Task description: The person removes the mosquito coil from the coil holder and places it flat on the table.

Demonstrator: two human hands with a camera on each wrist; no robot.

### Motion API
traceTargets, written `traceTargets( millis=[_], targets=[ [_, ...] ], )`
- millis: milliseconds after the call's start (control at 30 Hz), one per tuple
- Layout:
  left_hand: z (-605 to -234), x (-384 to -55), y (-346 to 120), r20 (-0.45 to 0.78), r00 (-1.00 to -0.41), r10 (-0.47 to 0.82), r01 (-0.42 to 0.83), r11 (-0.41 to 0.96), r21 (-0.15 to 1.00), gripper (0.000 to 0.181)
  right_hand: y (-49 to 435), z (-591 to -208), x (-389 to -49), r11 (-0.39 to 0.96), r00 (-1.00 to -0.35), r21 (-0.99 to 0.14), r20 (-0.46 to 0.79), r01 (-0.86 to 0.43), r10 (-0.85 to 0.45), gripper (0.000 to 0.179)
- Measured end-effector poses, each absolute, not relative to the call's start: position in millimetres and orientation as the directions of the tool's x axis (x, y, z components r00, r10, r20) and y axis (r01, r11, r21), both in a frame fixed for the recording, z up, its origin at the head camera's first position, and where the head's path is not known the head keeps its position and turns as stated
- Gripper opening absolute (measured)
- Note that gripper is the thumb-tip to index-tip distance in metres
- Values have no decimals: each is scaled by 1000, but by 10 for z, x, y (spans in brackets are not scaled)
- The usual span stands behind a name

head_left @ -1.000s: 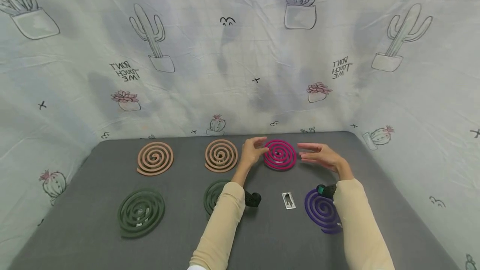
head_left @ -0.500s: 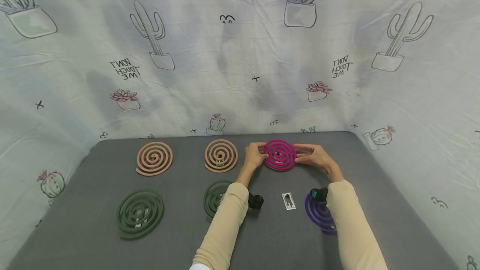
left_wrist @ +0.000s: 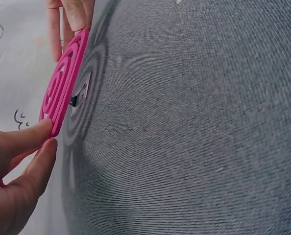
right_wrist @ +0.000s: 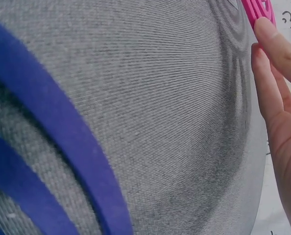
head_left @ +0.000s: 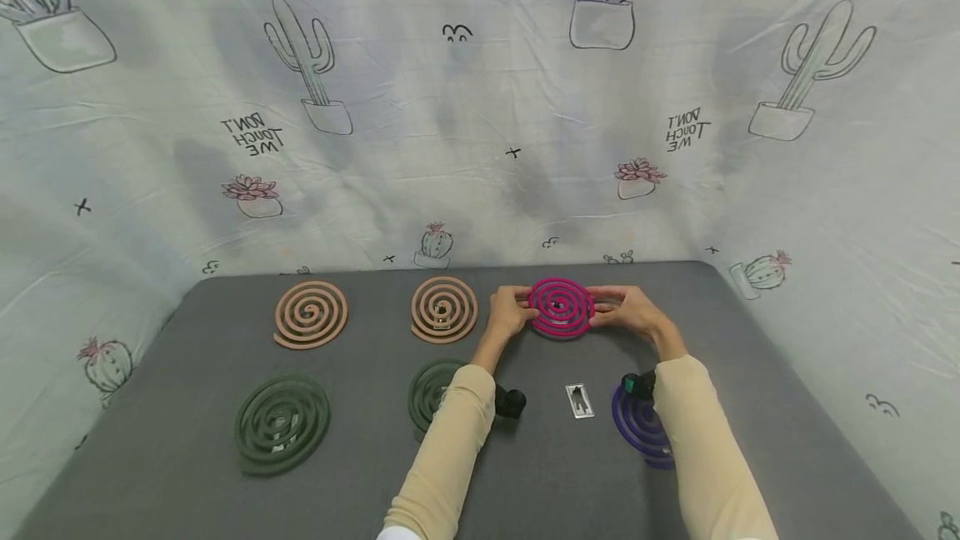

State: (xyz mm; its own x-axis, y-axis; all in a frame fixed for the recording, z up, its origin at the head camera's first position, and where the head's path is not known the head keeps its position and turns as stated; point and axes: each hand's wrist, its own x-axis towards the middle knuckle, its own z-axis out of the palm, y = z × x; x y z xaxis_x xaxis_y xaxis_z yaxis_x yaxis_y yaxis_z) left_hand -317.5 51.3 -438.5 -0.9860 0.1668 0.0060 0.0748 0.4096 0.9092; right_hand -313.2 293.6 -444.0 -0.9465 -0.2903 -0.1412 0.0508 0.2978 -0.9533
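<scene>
Nearest on the grey tabletop (head_left: 525, 482), a purple coil (head_left: 640, 427) lay partly hidden by the right sleeve (head_left: 708, 448), and two dark green coils (head_left: 282, 425) lay farther left, one partly behind the left sleeve (head_left: 442, 448). A small silver plate (head_left: 580, 401) sat between the forearms. Beyond it, the left hand (head_left: 510, 311) and right hand (head_left: 628, 309) pinched opposite edges of a pink coil (head_left: 559, 307), raised just above the tabletop. Two peach coils (head_left: 311, 315) lay to its left, before a cactus-printed cloth (head_left: 480, 107).

Hands (head_left: 508, 312) (head_left: 630, 310) closed in, now pinching pink spiral (head_left: 561, 307) by opposite edges.
</scene>
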Motion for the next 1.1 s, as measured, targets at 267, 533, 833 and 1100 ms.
traceTargets(
  millis=[267,533,833,1100],
  targets=[
    [-4355,-3151,490,-27,-983,179,42,372,927,43,2946,-4404,-3125,317,-947,-947,-149,53,-286,67],
    [-4327,-3141,467,-19,-984,179,53,391,919,38,2956,-4388,-3128,353,-953,-935,-143,41,-268,67],
    [-4281,-3118,461,-3,-983,183,71,394,917,38,2960,-4343,-3121,349,-952,-937,-136,34,-274,67],
    [-4275,-3124,463,-11,-983,184,59,374,926,39,2965,-4300,-3126,360,-948,-933,-137,26,-287,67]
  ],
)
